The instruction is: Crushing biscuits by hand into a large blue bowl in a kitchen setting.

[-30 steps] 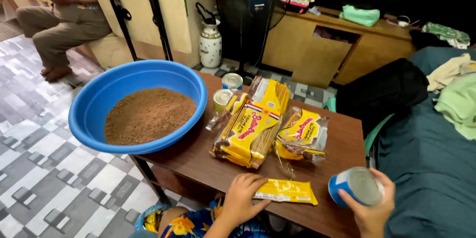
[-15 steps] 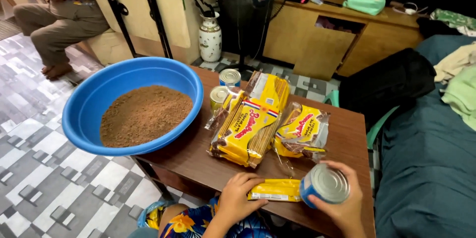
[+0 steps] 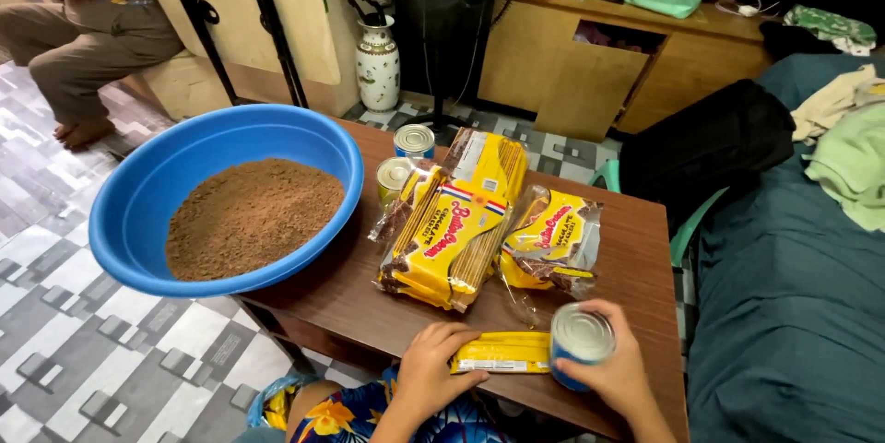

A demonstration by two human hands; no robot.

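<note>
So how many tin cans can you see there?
3: one can in the right hand, and two standing on the table between the blue basin and yellow packets, one behind the other. More may be hidden.
</note>
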